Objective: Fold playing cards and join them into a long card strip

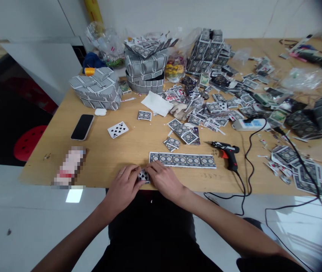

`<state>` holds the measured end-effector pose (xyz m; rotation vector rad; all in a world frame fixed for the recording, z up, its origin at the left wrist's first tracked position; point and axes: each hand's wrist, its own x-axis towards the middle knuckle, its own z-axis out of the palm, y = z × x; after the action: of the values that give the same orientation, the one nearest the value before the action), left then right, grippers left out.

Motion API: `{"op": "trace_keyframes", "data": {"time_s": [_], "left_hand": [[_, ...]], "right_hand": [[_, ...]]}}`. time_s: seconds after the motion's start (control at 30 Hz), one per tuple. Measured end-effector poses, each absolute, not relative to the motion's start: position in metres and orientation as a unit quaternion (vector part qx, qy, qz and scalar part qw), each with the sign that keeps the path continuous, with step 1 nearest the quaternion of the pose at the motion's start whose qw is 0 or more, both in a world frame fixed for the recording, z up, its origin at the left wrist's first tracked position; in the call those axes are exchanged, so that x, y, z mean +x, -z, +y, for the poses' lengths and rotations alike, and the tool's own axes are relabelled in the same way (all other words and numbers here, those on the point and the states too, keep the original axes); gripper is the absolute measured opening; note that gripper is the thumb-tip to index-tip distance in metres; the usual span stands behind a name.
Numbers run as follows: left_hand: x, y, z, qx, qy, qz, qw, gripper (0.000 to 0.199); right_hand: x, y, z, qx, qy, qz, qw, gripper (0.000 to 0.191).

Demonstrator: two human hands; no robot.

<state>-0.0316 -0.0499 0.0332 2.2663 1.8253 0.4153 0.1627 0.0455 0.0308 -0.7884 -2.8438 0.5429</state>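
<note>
At the table's front edge, my left hand [125,185] and my right hand [163,178] both pinch a small playing card [143,176] that shows black spade pips. It looks folded or cut down, and the fingers hide its sides. Just beyond my right hand lies a long strip of joined playing cards [183,160], patterned backs up. Right of the strip rests a black hot glue gun [227,153] with an orange trigger. To the left, a spade card [117,130] lies face up. A few cut card pieces [172,143] sit behind the strip.
Woven card baskets [97,88] stand along the back left, near a phone [82,127]. Heaps of cards [206,100] spread over the back and right. A power strip [250,124] feeds black cables [250,151] that hang past the front edge.
</note>
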Motion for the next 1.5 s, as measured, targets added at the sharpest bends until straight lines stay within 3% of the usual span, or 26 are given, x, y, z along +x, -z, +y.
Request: {"op": "trace_keyframes", "data": {"time_s": [0.13,0.83,1.5], "left_hand": [[-0.025,-0.029,-0.057,0.767,-0.107,0.629,0.068,0.047],[-0.012,-0.018,-0.070,0.762,-0.082,0.642,-0.006,0.041],[-0.007,-0.014,-0.074,0.754,-0.067,0.652,-0.036,0.040]], "right_hand": [[0.163,-0.031,0.043,-0.262,-0.161,-0.949,0.063,0.018],[0.169,-0.020,0.030,-0.244,-0.127,-0.956,0.099,0.031],[0.171,-0.014,0.026,-0.219,-0.089,-0.964,0.118,0.030]]}}
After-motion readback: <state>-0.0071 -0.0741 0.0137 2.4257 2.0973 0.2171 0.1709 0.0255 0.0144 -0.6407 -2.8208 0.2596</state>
